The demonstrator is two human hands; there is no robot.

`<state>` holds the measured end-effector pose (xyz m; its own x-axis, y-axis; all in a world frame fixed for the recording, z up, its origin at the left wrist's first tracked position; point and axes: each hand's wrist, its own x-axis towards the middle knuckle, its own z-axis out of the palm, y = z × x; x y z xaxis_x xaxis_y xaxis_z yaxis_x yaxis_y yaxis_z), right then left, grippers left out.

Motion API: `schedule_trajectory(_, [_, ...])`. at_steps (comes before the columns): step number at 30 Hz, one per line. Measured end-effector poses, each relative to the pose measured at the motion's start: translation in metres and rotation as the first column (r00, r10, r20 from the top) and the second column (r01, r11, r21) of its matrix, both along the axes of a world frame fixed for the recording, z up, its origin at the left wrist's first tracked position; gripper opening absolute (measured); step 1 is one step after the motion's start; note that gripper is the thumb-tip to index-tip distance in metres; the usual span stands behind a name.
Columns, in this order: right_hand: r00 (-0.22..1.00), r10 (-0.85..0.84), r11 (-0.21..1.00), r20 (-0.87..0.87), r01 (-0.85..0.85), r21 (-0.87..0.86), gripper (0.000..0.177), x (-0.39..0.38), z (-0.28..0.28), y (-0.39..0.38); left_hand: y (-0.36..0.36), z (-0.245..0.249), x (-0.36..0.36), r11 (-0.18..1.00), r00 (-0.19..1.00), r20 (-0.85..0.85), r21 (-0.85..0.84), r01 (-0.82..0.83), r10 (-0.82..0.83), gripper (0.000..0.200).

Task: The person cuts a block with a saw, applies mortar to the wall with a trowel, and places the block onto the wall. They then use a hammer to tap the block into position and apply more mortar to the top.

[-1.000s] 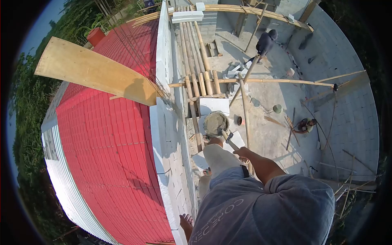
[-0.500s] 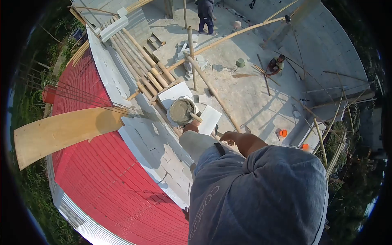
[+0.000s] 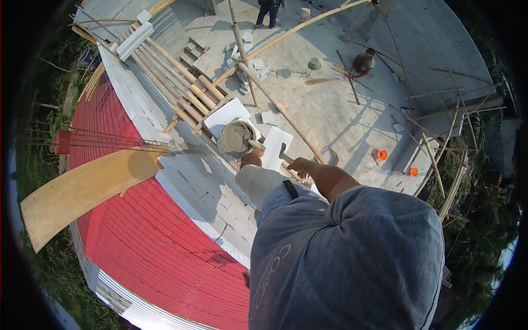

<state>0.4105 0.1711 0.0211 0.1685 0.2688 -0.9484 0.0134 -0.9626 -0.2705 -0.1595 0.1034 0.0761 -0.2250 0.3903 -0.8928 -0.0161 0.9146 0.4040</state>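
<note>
My right hand (image 3: 301,166) is closed round the wooden handle of a hammer (image 3: 283,150), whose black head lies over a white block (image 3: 276,144). Just left of that block stands a bucket of grey mortar (image 3: 236,139), with a short wooden handle (image 3: 257,145) sticking out at its rim. My leg in light shorts (image 3: 257,182) is beside the bucket. Of my left hand (image 3: 246,279) only a small dark part seems to show at the shirt's left edge; its fingers cannot be made out.
Bamboo poles (image 3: 181,91) lie along the wall top, and a long pole (image 3: 280,110) slants over the floor below. A red roof (image 3: 159,231) and a curved plywood sheet (image 3: 82,187) are on the left. Below, one person (image 3: 363,63) crouches and another (image 3: 268,12) stands.
My right hand has moved forward and up, bringing the hammer head over the white block. The view has shifted slightly; the standing person now shows only below the chest.
</note>
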Motion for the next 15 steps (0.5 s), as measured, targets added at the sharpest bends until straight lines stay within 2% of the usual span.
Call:
schedule_trajectory(1, [0.998, -0.039, 0.999, -0.040, 0.040, 0.022, 0.057, 0.003, -0.008, 0.000, 0.001, -0.001, 0.003, 1.000, 1.000, 0.003, 0.010, -0.011, 0.011, 0.073])
schedule_trajectory(3, [0.999, -0.046, 0.997, 0.006, 0.046, 0.070, 0.056, -0.001, -0.017, 0.001, -0.002, -0.003, 0.005, 0.999, 1.000, 0.006, 0.024, -0.025, 0.025, 0.073])
schedule_trajectory(5, [0.998, 0.042, 0.999, 0.039, -0.043, 0.029, 0.055, -0.001, -0.009, 0.003, -0.004, -0.008, 0.008, 0.999, 0.999, 0.013, 0.031, -0.035, 0.035, 0.073])
schedule_trajectory(9, [0.999, 0.023, 0.999, -0.026, -0.024, -0.044, 0.055, -0.004, -0.009, 0.001, -0.011, -0.012, 0.013, 0.998, 0.998, 0.032, 0.033, -0.049, 0.048, 0.073])
schedule_trajectory(10, [0.991, 0.134, 0.990, 0.001, -0.134, -0.050, 0.053, -0.002, -0.019, 0.000, -0.013, -0.013, 0.016, 0.998, 0.998, 0.039, 0.030, -0.055, 0.054, 0.073])
schedule_trajectory(11, [0.989, 0.149, 0.987, -0.002, -0.149, -0.061, 0.053, 0.004, -0.013, -0.001, -0.018, -0.012, 0.019, 0.997, 0.997, 0.047, 0.032, -0.066, 0.065, 0.073])
schedule_trajectory(15, [0.997, 0.036, 0.999, -0.064, -0.038, -0.030, 0.051, 0.003, -0.024, -0.012, -0.043, -0.008, 0.025, 0.993, 0.992, 0.045, 0.028, -0.116, 0.115, 0.073])
